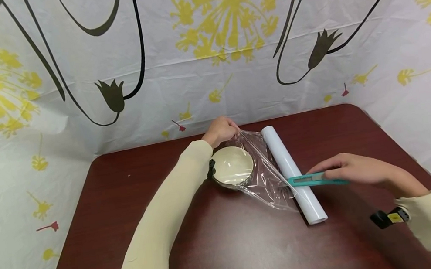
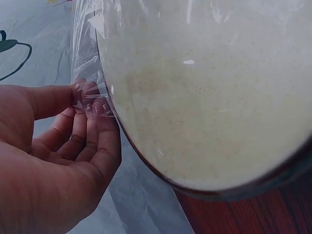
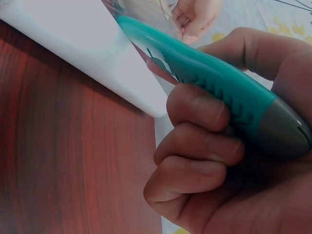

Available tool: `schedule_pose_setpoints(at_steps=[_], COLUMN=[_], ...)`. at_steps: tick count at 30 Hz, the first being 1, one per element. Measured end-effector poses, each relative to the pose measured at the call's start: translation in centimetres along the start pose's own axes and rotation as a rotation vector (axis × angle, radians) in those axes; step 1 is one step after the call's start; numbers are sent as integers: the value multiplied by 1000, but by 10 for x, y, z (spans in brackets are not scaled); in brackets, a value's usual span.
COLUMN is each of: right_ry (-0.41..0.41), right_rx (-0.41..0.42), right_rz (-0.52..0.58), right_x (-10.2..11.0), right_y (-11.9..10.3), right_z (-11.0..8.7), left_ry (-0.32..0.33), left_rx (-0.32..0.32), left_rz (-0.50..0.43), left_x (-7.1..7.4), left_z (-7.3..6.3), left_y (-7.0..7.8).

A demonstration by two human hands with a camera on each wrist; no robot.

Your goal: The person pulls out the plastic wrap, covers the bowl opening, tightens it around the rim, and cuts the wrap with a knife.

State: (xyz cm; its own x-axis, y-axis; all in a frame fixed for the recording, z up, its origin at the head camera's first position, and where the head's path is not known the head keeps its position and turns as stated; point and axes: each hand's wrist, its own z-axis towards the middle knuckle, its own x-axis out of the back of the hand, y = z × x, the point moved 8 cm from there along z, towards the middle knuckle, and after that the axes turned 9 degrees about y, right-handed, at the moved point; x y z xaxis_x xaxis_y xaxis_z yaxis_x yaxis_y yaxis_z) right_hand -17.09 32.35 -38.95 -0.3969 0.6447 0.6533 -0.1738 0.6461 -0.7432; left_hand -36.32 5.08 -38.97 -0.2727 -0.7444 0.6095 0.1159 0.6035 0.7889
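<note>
My left hand [image 1: 221,131] pinches an edge of clear plastic wrap [image 1: 265,184] at the far side of a round, dark-rimmed bowl [image 1: 231,167]. The bowl's face is pale cream, and in the left wrist view the wrap [image 2: 92,63] lies over it. From there the film stretches right to a white roll [image 1: 291,168] lying at a slant on the table. My right hand [image 1: 355,170] grips a teal utility knife [image 3: 204,73], fingers curled round its handle. The knife's front end lies over the roll, pointing at the film. Whether its blade touches the film cannot be seen.
A dark red-brown table [image 1: 228,256] with rounded far corners carries everything. Behind it and along both sides hangs a white cloth [image 1: 151,45] with yellow and dark flower prints. The table's far edge runs just beyond my left hand.
</note>
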Motion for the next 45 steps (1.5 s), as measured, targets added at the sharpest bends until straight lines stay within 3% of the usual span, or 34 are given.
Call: schedule_pose_setpoints(at_steps=[10,30,45], right_ry=[-94,-214,-241], right_rx=[86,88,95], right_rz=[76,155,186], right_x=[-3,-8,-12], right_y=[-1,-1,5], right_z=[-21,-46,-62], left_ry=[-18,5,13], left_rx=[4,23,7], left_rz=[0,-25,-20], left_x=[2,5,4], left_z=[1,1,0], left_y=[-2,-2,0])
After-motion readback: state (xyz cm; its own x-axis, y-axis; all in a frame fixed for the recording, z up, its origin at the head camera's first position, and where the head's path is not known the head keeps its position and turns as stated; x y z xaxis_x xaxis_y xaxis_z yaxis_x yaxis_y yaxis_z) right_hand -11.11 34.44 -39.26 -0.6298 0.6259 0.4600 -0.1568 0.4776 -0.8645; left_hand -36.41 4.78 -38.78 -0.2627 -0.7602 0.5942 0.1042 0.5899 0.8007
